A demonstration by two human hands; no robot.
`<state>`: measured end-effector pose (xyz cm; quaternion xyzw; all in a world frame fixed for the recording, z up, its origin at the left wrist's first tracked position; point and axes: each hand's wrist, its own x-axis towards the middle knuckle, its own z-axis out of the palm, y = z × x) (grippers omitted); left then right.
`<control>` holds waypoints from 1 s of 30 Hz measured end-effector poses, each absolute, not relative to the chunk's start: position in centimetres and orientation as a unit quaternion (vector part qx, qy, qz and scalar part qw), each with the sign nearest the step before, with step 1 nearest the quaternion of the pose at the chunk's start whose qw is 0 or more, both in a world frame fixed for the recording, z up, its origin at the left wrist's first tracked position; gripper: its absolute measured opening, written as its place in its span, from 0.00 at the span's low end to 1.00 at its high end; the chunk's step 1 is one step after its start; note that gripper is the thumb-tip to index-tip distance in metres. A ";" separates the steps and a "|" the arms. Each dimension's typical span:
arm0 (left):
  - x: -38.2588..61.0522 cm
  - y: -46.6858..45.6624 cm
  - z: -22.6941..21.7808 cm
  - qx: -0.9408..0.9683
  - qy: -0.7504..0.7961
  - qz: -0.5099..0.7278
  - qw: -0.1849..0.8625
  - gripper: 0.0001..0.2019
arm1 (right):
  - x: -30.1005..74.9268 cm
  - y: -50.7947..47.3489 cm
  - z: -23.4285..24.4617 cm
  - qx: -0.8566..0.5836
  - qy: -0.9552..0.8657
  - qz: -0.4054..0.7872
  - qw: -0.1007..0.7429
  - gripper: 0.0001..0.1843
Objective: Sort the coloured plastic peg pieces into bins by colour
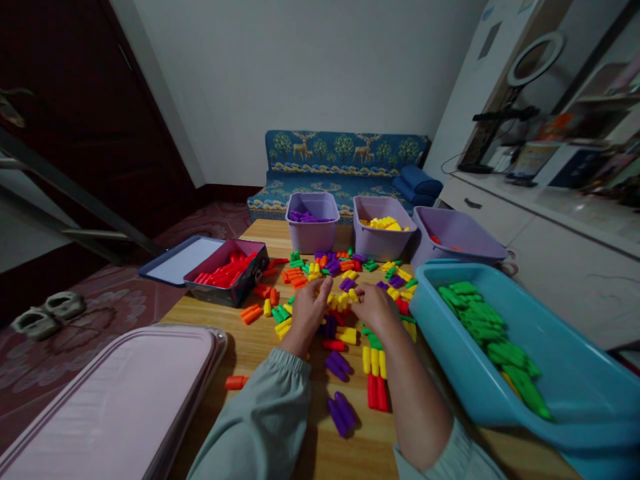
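Both my hands rest on a heap of small coloured plastic pieces (pixel 345 280) spread over a wooden table (pixel 260 340). My left hand (pixel 309 310) has its fingers curled onto yellow pieces (pixel 337 301) in the heap. My right hand (pixel 374 308) is closed over pieces beside it; what it holds is hidden. Purple pieces (pixel 339 365), red pieces (pixel 377 392) and yellow ones lie between my forearms.
A blue tub (pixel 500 373) with green pieces stands at the right. Three purple bins (pixel 313 230) line the far edge, holding purple, yellow and red pieces. A dark box (pixel 227 273) with red pieces sits left; a pink lid (pixel 115 400) lies near left.
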<state>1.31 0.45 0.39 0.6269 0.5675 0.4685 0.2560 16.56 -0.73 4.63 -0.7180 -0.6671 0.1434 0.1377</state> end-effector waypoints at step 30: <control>2.0 0.2 0.5 0.672 0.454 0.539 0.228 0.12 | 15.5 -0.8 3.9 -0.732 -0.627 0.059 0.262 0.13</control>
